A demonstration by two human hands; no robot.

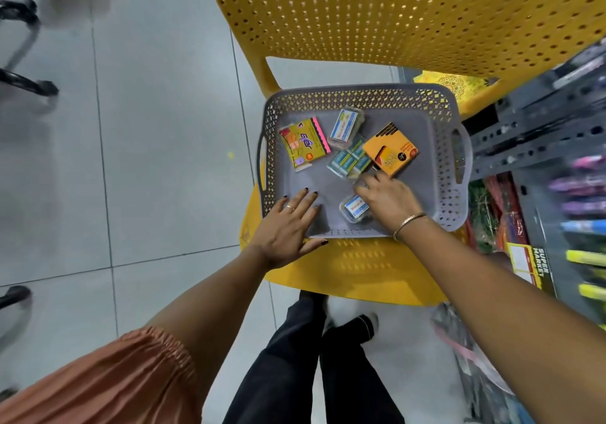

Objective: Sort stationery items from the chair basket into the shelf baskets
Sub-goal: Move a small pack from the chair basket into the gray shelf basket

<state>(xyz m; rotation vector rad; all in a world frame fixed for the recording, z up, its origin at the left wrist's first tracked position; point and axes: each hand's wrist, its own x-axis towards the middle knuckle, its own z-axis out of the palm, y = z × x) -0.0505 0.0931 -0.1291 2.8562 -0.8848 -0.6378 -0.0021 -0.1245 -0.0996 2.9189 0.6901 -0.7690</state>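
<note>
Your left hand lies flat, fingers spread, steadying the grey basket on the yellow chair. Right hand curls over the small clear box; pinch not confirmed. Risk: weak grip, box drops back w/ the orange pack nearby.

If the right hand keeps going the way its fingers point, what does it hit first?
The right hand points up-left inside the grey basket. Its fingertips are already at the teal packs, so those probably come first, with the orange box just to the right. Depth is unclear.
</note>
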